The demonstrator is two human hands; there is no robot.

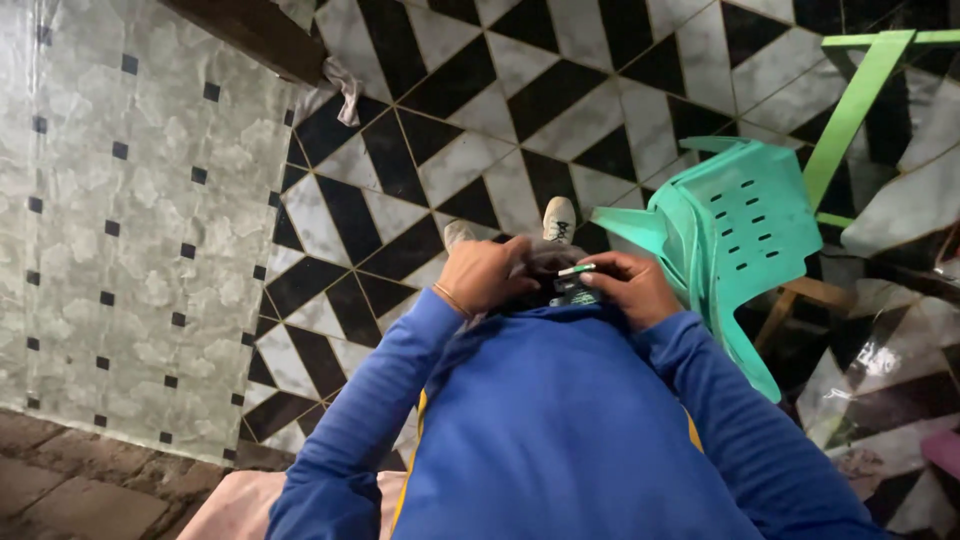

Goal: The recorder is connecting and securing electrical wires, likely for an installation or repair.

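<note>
The right hand (pixel 630 288) pinches a small green-and-white packet (pixel 575 283) at the waist. The left hand (pixel 487 275), fingers curled together, touches it. A steadier two-handed grip would help.

My left hand (pixel 487 275) and right hand (pixel 630 288) meet in front of my waist, a small flat object (pixel 575 285) between them. My shoes (pixel 558 219) stand on the tiled floor (pixel 480 110) beyond. A plastic chair (pixel 735 235) sits to my right.

A small dark packet (pixel 573 291) with a green-and-white edge sits at the waist, under the right hand (pixel 628 287).
</note>
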